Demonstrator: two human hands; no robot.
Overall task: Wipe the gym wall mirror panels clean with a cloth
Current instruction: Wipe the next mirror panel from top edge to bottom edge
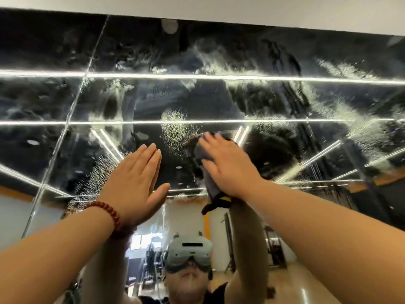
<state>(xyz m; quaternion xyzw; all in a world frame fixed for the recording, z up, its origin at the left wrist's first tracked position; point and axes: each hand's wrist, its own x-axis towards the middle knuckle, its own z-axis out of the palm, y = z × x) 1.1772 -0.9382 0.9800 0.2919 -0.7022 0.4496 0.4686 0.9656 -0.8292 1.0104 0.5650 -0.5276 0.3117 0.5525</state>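
Observation:
The wall mirror [219, 99] fills the view, seen from below, its glass covered with white smears and fine spray droplets. My right hand [228, 165] presses a dark grey cloth [202, 153] flat against the glass with straight fingers; a black and yellow end of the cloth hangs below the wrist. My left hand [138, 178] lies flat on the mirror with straight fingers, a little left of the cloth, holding nothing. A red bead bracelet [109, 212] circles that wrist.
A vertical panel seam [72, 106] runs down the left part of the mirror. The white wall [241, 12] borders the mirror's top edge. The glass reflects ceiling light strips, a person wearing a headset [189, 252] and gym equipment on a wooden floor.

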